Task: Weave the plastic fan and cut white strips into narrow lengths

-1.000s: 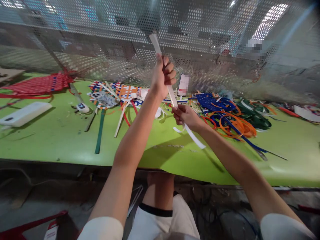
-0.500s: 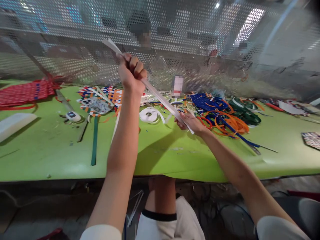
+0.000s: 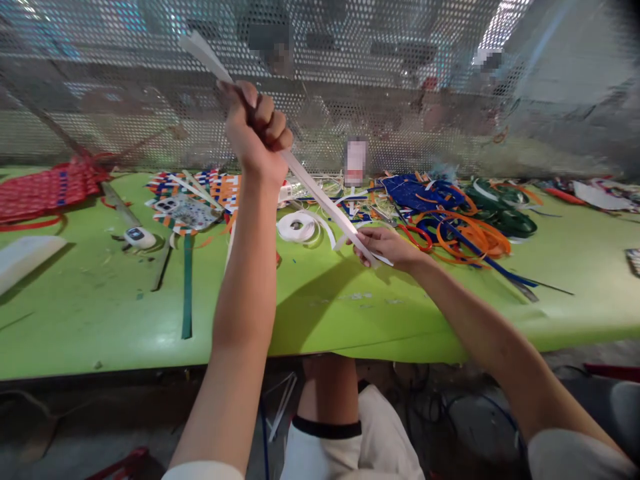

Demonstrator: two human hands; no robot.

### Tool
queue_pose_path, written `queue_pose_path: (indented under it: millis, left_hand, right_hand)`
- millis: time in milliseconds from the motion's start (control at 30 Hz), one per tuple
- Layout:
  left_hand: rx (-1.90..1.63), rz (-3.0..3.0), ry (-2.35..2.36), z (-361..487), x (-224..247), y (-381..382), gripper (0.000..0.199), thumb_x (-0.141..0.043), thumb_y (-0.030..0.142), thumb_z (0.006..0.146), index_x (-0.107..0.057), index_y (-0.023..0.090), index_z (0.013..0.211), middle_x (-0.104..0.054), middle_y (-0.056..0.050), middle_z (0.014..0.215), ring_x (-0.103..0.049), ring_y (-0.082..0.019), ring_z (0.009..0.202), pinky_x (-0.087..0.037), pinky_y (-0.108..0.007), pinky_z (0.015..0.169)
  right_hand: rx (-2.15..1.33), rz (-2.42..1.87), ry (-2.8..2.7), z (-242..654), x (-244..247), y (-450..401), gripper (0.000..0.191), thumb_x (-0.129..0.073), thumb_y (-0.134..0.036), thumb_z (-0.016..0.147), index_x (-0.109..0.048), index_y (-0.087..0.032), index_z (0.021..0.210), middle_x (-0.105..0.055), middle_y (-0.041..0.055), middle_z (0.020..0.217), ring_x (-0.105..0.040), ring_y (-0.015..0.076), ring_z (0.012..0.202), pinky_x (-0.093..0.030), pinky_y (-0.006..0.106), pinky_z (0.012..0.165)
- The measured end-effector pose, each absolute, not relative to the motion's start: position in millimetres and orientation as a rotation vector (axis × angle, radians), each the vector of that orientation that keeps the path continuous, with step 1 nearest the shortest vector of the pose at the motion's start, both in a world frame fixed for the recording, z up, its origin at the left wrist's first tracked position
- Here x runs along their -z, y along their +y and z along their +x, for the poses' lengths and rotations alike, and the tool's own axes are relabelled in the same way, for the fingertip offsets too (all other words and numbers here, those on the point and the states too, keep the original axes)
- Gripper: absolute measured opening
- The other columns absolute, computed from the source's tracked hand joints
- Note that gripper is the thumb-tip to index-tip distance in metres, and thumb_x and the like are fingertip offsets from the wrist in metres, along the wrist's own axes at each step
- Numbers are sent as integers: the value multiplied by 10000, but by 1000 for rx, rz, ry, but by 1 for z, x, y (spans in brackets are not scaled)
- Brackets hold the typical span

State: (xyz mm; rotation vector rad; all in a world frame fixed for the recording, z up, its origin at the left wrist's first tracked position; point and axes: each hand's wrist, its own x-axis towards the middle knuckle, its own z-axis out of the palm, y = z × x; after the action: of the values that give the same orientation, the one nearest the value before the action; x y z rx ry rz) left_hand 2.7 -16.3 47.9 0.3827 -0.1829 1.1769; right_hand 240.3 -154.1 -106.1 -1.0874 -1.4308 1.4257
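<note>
A bundle of long white strips (image 3: 320, 195) slants from upper left down to the right above the green table (image 3: 310, 320). My left hand (image 3: 260, 130) is raised and closed in a fist round its upper part, with the strip ends sticking out past the fist. Near the lower end, my right hand (image 3: 383, 247) pinches the strips between thumb and fingers. One strip end curves away beside the right fingers. Behind the strips, between my hands, a white coil of strip (image 3: 299, 227) lies on the table.
Orange strips (image 3: 470, 237), dark green coils (image 3: 515, 220) and blue woven pieces (image 3: 410, 193) lie at the right. Left are a patterned woven piece (image 3: 187, 210), a green strip (image 3: 187, 287), a white device (image 3: 139, 237) and red woven material (image 3: 50, 190). Perforated metal (image 3: 200, 133) stands behind.
My left hand has risen slightly up and left with the upper strips. At my right hand, one strip end has separated from the others. The view has shifted a little.
</note>
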Motion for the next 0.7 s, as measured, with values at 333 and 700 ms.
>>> queue_pose_path:
  millis: [333,700]
  left_hand:
    - [-1282,528,-120,9,-44,-10,569,-325,568,1179,-378,229,725,-151,52,571,-80,-125,440,-74,-250,401]
    - [-1260,924,-34,51,-41,-45,607,-545,685,1074,-439,241,674,-218,57,549,-77,-98,417,-57,-268,407]
  right_hand:
    - [-1057,-1195,-1493,233,115,-152,681,-638,-739,1000,-697,-250,1472,-805,121,1210,-784,251,977,-666,398,823]
    - [-1078,-951,-1464,190,32,-111,508,-660,-672,1034,-787,-192,1141,-789,99,1003,-769,231,1060,-656,370,931]
